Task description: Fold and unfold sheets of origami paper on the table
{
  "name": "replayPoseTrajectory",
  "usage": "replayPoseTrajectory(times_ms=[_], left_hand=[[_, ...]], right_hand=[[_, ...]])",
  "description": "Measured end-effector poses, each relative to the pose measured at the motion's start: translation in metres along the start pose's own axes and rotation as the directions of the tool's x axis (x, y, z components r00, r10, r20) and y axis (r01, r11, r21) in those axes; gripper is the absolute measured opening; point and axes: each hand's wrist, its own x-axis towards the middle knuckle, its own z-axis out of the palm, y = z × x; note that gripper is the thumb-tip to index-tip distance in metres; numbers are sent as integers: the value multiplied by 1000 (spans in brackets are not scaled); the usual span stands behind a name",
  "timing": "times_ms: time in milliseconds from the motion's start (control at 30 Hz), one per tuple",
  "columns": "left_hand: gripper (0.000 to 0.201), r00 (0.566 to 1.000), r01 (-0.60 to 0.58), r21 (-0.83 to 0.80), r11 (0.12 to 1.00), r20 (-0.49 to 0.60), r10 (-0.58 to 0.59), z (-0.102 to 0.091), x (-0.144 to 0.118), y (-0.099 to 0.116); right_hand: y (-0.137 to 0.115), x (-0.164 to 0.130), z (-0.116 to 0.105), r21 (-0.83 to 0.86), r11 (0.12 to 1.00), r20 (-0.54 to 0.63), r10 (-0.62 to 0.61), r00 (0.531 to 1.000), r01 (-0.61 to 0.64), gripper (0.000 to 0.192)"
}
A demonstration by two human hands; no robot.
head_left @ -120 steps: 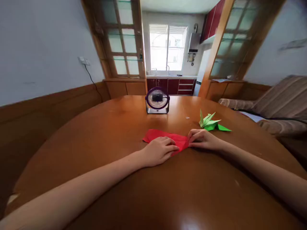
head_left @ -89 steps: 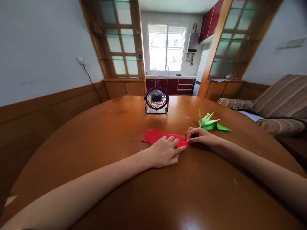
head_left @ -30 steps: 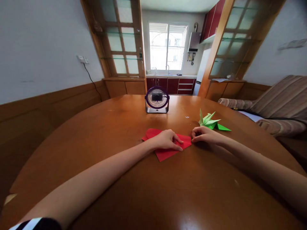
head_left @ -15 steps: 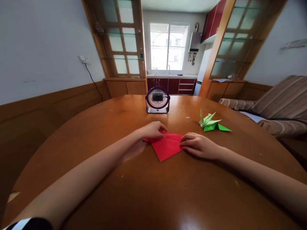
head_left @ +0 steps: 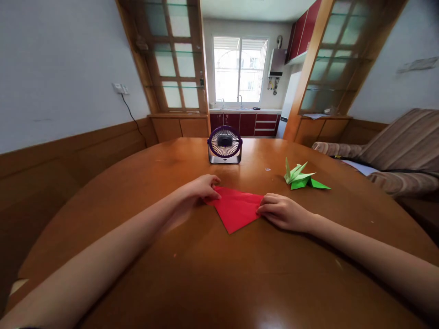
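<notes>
I'm mid-fold: left hand (head_left: 202,188) and right hand (head_left: 283,212) press fingertips flat on red paper (head_left: 236,209) corners, gripping nothing; next probably needs creasing

The paper (head_left: 236,209) lies flat on the table (head_left: 240,274) straight before me, my left hand (head_left: 202,187) touching its left corner and my right hand (head_left: 283,212) touching its right corner — the sheet between them. Behind the paper, toward the table's far edge, stands the fan (head_left: 225,144); the crane (head_left: 302,176) sits to the right of the fan and nearer me, just behind my right hand but apart from it. Off the table's right side is the sofa (head_left: 401,151) — well apart from the paper.
</notes>
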Motion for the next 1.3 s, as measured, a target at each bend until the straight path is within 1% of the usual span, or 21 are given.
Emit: replayPoseTrajectory(times_ms=[67, 133, 200, 267, 467, 600, 667, 733, 833, 900, 1033, 1100, 1200, 1300], left_hand=[[72, 999, -21, -5, 1000, -40, 20, 1, 3, -8], [72, 993, -69, 23, 997, -93, 71, 2, 4, -13], [70, 982, -131, 43, 990, -129, 136, 3, 5, -15], [64, 973, -179, 51, 983, -142, 184, 4, 4, -15], [49, 980, -190, 32, 981, -52, 191, 5, 7, -11], [27, 977, -213, 18, 977, -6, 213, 2, 8, -11], [26, 974, -225, 11, 974, 0, 225, 0, 4, -10], [28, 971, -238, -32, 971, -11, 238, -1, -1, -9], [31, 977, -213, -173, 962, -42, 209, -1, -10, -9], [31, 984, -175, -239, 955, -87, 158, 2, -14, -12], [27, 976, -152, -265, 952, -194, 102, 10, -19, -22], [24, 959, -155, -254, 955, -272, 83, 15, -22, -24], [18, 913, -143, -167, 976, -403, 65, 25, -29, -22], [13, 870, -112, -94, 989, -490, 52, 35, -36, -13]], right_hand=[[0, -1, 1, -13, 999, -9, -40, 999, 40, 24], [2, -2, 1, -21, 997, -6, -69, 998, 69, 25], [3, -2, -1, -29, 995, 10, -98, 995, 99, 25], [5, -3, -4, -49, 989, 34, -135, 990, 136, 26], [6, -2, -8, -216, 940, 109, -247, 963, 265, 27], [8, -1, -7, -309, 903, 137, -270, 953, 300, 26], [11, -1, -6, -311, 903, 134, -265, 955, 295, 26], [13, -2, -6, -293, 915, 108, -255, 961, 276, 26], [16, -1, -5, -237, 946, 51, -217, 975, 223, 27], [17, 0, -3, -198, 967, 21, -156, 987, 158, 27], [18, 6, 2, -158, 987, -16, 11, 1000, -13, 29], [17, 10, 6, -140, 987, -13, 82, 997, -83, 31], [14, 17, 11, -119, 979, -22, 162, 986, -164, 33], [7, 28, 16, -94, 979, -58, 174, 983, -179, 32]])
